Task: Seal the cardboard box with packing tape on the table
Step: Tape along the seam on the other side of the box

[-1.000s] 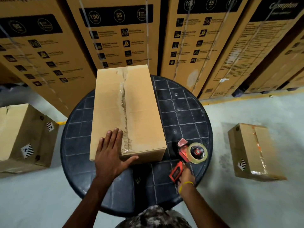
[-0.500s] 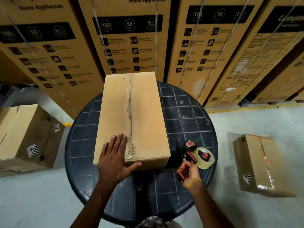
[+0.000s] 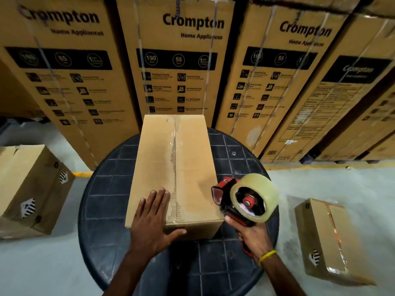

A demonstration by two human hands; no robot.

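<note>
A round table (image 3: 102, 201) is bearing the cardboard box (image 3: 192, 167), lying lengthwise. The left hand (image 3: 154, 218) is pressing flat, fingers straight, on its near end. The right hand (image 3: 254, 236) is gripping the tape gun (image 3: 243, 199), raised beside the box

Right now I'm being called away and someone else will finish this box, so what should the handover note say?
The left hand lies flat, fingers straight, on the near end of the cardboard box, just left of the seam.
The right hand grips the handle of the tape dispenser, held by the box's near right corner.
The box lies lengthwise on the round table, flaps closed.
Done: box steadied, dispenser in hand.
Left: no strip runs from dispenser to box yet. The seam shows only ragged tape traces, so tape along it, probably starting at the near end.
</note>
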